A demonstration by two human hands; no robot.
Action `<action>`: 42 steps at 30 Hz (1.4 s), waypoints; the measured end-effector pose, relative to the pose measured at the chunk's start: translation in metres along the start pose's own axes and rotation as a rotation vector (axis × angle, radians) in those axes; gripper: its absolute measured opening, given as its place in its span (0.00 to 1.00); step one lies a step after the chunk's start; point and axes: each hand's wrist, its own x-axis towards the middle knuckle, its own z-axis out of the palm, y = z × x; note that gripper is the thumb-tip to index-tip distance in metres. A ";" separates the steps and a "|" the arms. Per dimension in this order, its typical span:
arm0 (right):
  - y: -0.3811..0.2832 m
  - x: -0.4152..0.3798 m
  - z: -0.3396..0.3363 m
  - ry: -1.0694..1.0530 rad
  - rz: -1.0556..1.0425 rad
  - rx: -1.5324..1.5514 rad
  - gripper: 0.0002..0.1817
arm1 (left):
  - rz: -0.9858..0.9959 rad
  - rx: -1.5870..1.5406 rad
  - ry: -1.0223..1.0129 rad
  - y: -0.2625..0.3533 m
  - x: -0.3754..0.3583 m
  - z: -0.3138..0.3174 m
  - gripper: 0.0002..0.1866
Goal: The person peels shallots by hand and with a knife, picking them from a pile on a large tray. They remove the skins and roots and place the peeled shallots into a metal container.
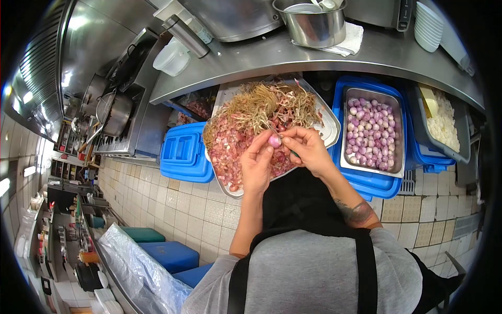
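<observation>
Far to the left is a stove (112,112) with a pan (119,112) on it. Low on the left, a clear plastic bag (138,275) hangs over a blue bin (171,255).

Next comes a blue box (183,152) with a lid, sitting on the tile floor (193,209). Above it, on the steel tabletop (272,60), stand a white tub (171,58) and a steel flask (185,35) lying tilted.

In the middle is a big tray (328,128). It is full of pink skins (230,152) and dry brown roots (266,104), all in a heap. The tray leans on the blue box.

The left hand (257,165) is over the tray. Its fingers are curled around a small pink shallot (274,140), pinching it at the top. The shallot is right above the heap of skins, between both hands. The right hand (308,149) is just beside it, touching the shallot too. This hand is closed on a thin tool with a bit of green (296,154) showing; most of it is hidden, so I cannot tell what it is.

Up on the tabletop, a steel pot (314,23) sits on a white cloth (351,39).

To the right of the hands, a steel pan (373,133) holds lots of peeled shallots (371,131). It rests on a blue crate (366,180). Farther right is a grey tub (436,138) with white bits (444,123) in it. Above that, a stack of white bowls (428,26) sits on the tabletop.
</observation>
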 end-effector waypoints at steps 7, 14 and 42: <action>-0.007 -0.010 0.008 -0.045 0.029 -0.106 0.07 | 0.131 0.133 -0.033 0.000 -0.006 0.004 0.20; -0.009 0.000 -0.005 0.009 0.067 -0.026 0.09 | 0.008 -0.060 -0.067 0.009 -0.005 0.003 0.21; -0.015 -0.006 -0.006 -0.238 0.082 -0.067 0.16 | 0.124 0.043 -0.024 0.012 -0.006 -0.007 0.21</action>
